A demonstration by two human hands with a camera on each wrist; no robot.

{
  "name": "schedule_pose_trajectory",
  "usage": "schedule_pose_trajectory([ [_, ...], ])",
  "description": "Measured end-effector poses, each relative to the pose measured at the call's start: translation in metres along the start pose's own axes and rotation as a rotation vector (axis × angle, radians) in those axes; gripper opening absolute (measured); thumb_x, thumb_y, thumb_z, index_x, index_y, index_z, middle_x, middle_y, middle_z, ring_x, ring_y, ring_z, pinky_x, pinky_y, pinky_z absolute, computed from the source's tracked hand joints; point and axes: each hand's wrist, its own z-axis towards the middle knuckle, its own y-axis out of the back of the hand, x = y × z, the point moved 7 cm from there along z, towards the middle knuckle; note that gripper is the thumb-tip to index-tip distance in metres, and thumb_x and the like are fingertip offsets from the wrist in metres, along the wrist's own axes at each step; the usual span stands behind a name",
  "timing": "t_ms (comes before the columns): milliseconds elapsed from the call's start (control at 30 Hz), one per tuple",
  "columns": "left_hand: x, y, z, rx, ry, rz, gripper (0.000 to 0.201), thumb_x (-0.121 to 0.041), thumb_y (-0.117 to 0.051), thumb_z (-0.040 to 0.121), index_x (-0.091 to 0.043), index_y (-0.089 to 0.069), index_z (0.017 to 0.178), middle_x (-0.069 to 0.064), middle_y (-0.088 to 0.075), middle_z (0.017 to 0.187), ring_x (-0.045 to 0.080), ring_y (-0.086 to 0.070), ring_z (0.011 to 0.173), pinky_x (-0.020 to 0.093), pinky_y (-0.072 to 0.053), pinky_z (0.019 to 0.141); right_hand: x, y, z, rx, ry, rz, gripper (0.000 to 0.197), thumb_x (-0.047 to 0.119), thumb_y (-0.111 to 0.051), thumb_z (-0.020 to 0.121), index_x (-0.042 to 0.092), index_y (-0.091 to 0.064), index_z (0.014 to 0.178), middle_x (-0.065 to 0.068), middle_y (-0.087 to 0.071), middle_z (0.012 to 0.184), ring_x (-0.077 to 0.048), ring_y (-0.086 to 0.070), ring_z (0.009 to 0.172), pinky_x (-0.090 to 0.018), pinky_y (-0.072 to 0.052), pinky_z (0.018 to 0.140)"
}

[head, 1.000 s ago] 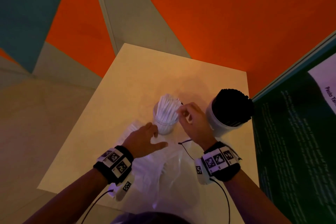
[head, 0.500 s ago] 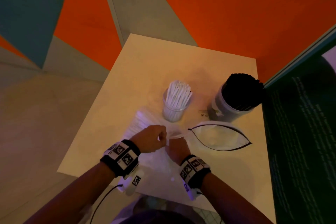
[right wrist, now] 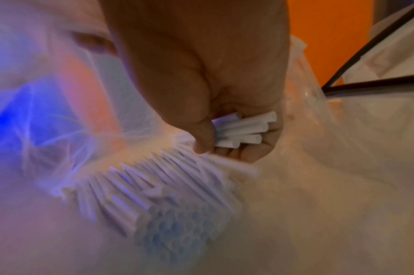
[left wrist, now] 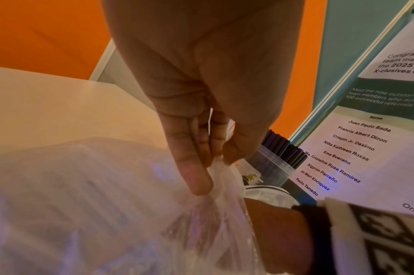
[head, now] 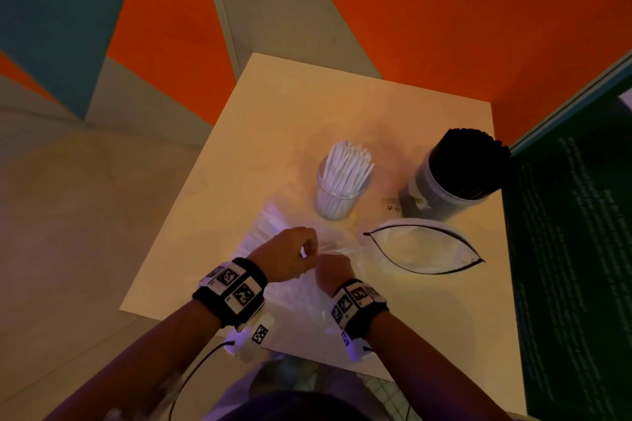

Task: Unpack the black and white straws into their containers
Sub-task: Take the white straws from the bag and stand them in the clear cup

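Fingers (right wrist: 202, 137) pinch short white straws (right wrist: 242, 130) inside clear bag (left wrist: 107, 204).

Two hands (head: 290, 258) (head: 333, 272), two straw containers (head: 337, 195) (head: 444, 188) — two plastic bags (head: 301, 297) (head: 424, 249).

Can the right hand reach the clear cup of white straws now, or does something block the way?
Probably yes. The right hand, gripping white straws inside the plastic bag, must first leave the bag; the table before the clear cup looks free.
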Motion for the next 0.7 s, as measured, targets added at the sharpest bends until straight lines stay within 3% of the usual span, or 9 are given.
schedule_pose_trajectory([
  [100,-0.001,0.0,0.002,0.01,-0.013,0.034,0.01,-0.017,-0.061,0.09,-0.011,-0.054,0.086,0.004,-0.057,0.091,0.027,-0.066,0.068,0.036,-0.055,0.06,-0.002,0.009,-0.002,0.0,0.036,0.042,0.037,0.009,-0.034,0.101,-0.002,-0.043,0.135,-0.017,-0.056,0.129,-0.03,-0.058,0.116,-0.04,-0.046,0.099],
  [300,-0.003,-0.001,0.011,0.003,-0.03,0.17,0.012,-0.021,-0.06,0.091,-0.01,-0.055,0.093,0.007,-0.058,0.098,0.016,-0.056,0.072,0.029,-0.051,0.068,-0.032,0.034,-0.032,0.151,0.132,0.144,0.033,0.019,-0.036,0.101,0.0,-0.05,0.124,-0.018,-0.058,0.126,-0.032,-0.057,0.116,-0.036,-0.043,0.095],
  [433,-0.008,-0.009,0.018,0.04,-0.03,0.393,0.034,-0.038,-0.057,0.092,-0.01,-0.051,0.111,0.006,-0.052,0.114,0.021,-0.053,0.094,0.033,-0.045,0.08,-0.088,0.058,-0.066,0.297,0.109,-0.051,0.032,0.014,-0.037,0.099,0.002,-0.052,0.124,-0.016,-0.057,0.129,-0.029,-0.056,0.118,-0.034,-0.042,0.095],
  [567,-0.051,-0.02,0.028,-0.04,-0.226,0.421,0.062,-0.055,-0.06,0.085,-0.017,-0.043,0.13,0.0,-0.044,0.131,0.017,-0.041,0.116,0.034,-0.04,0.096,-0.132,0.12,-0.102,0.277,0.015,-0.153,0.035,0.012,-0.037,0.1,0.001,-0.053,0.129,-0.016,-0.054,0.133,-0.03,-0.052,0.123,-0.037,-0.039,0.101],
  [633,-0.079,-0.028,0.036,-0.06,-0.33,0.369,0.073,-0.059,-0.064,0.08,-0.019,-0.039,0.136,-0.002,-0.042,0.136,0.015,-0.037,0.123,0.031,-0.035,0.101,-0.139,0.151,-0.117,0.256,0.004,-0.222,0.033,0.011,-0.038,0.098,0.001,-0.056,0.125,-0.018,-0.057,0.128,-0.032,-0.055,0.119,-0.037,-0.044,0.095],
  [700,-0.1,-0.037,0.045,-0.045,-0.36,0.313,0.08,-0.058,-0.067,0.077,-0.02,-0.035,0.141,-0.001,-0.044,0.137,0.014,-0.041,0.123,0.031,-0.037,0.1,-0.136,0.174,-0.124,0.187,0.065,-0.278,0.03,0.008,-0.038,0.096,0.002,-0.062,0.113,-0.016,-0.063,0.121,-0.03,-0.06,0.11,-0.032,-0.049,0.081],
])
